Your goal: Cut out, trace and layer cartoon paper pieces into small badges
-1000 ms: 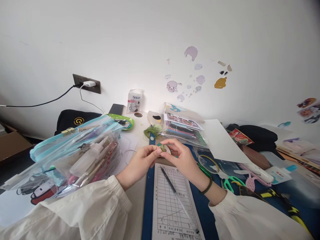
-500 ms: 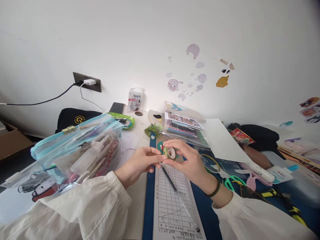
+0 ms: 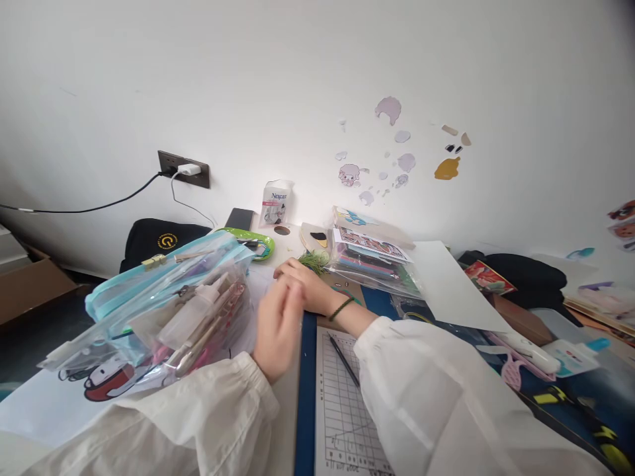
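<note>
My left hand (image 3: 278, 327) is raised over the desk, its fingers smeared by motion, so I cannot tell whether it holds anything. Reaching left behind it, my right hand (image 3: 306, 285) is palm down with bent fingers drawn together. Its fingertips are hidden, along with anything in them. A bundle of green threads (image 3: 313, 262) lies just beyond the right hand. Below the right wrist, a black pen (image 3: 343, 360) rests on a gridded, handwritten sheet (image 3: 342, 423), partly covered by my right sleeve. The roll of tape is not visible now.
A clear zip pouch (image 3: 198, 317) full of tools and a green tray (image 3: 265, 248) are at the left. Bagged cards (image 3: 372, 261), a white sheet (image 3: 451, 284) and a glue bottle (image 3: 570, 357) are at the right. A Nexcare packet (image 3: 276, 203) stands by the wall.
My hands held a small roll of green tape between them; now it is out of sight. The right hand has crossed to the left, and the left hand has drawn slightly back.
</note>
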Motion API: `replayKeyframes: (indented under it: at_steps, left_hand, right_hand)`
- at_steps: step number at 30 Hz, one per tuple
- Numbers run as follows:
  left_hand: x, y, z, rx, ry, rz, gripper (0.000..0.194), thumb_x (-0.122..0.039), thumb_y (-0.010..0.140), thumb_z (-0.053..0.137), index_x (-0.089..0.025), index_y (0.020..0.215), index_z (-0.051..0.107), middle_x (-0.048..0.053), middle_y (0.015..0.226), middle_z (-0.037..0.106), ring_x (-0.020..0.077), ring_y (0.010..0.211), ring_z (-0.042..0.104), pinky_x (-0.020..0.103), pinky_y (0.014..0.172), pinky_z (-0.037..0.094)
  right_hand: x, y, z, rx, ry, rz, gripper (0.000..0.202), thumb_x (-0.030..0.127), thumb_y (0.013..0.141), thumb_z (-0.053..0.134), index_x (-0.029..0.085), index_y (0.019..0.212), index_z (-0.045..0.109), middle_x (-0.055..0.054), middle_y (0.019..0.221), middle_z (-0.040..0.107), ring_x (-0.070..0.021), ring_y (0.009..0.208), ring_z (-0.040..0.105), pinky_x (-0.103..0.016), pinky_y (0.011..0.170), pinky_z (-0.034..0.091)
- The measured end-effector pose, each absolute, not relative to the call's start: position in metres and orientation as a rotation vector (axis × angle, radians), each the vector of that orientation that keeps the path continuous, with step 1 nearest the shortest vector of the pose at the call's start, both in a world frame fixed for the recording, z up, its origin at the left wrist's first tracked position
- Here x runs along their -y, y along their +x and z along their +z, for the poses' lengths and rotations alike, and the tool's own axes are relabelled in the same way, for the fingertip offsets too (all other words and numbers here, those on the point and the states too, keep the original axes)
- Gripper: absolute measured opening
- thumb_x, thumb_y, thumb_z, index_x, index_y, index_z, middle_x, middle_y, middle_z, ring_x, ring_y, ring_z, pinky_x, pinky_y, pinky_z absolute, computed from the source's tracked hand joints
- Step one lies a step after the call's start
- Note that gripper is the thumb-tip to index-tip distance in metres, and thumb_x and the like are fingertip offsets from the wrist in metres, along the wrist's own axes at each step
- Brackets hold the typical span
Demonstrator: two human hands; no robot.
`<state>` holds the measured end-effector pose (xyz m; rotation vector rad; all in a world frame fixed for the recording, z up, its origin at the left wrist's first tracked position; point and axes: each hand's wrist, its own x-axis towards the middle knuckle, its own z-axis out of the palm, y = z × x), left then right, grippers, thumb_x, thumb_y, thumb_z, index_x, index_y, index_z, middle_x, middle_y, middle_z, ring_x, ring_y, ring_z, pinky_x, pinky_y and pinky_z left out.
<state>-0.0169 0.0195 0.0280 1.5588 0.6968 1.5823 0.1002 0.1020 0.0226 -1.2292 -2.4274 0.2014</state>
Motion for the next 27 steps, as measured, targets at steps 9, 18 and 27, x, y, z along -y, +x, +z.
replayKeyframes:
  at_steps: [9,18,27]
  left_hand:
    - [0.006,-0.006,0.005,0.065,2.675,1.332,0.026,-0.023,0.092,0.037,-0.023,0.07,0.051,0.001,0.063,0.056,0.0144,0.048,0.043,0.033,0.043,0.029]
    - [0.006,-0.006,0.01,0.046,2.633,1.224,0.026,-0.022,0.087,0.041,-0.024,0.062,0.038,0.001,0.06,0.05,0.0148,0.045,0.039,0.033,0.04,0.025]
    - [0.006,-0.005,0.007,-0.032,2.758,1.25,0.026,-0.02,0.086,0.038,-0.022,0.061,0.046,0.001,0.058,0.051,0.0133,0.045,0.04,0.031,0.038,0.028]
  right_hand:
    - [-0.111,0.085,0.01,2.437,-1.204,0.245,0.023,0.007,0.08,0.056,0.016,0.1,0.057,-0.009,0.109,0.055,-0.0206,0.1,0.055,-0.037,0.092,0.046]
    - [-0.115,0.088,0.011,2.409,-1.173,0.321,0.03,0.036,0.094,0.06,0.018,0.118,0.061,-0.009,0.122,0.062,-0.0226,0.107,0.061,-0.045,0.092,0.051]
    - [-0.064,0.154,0.058,2.09,-1.408,0.402,0.024,0.028,0.092,0.046,0.02,0.093,0.068,-0.001,0.069,0.067,-0.0161,0.059,0.065,-0.03,0.056,0.052]
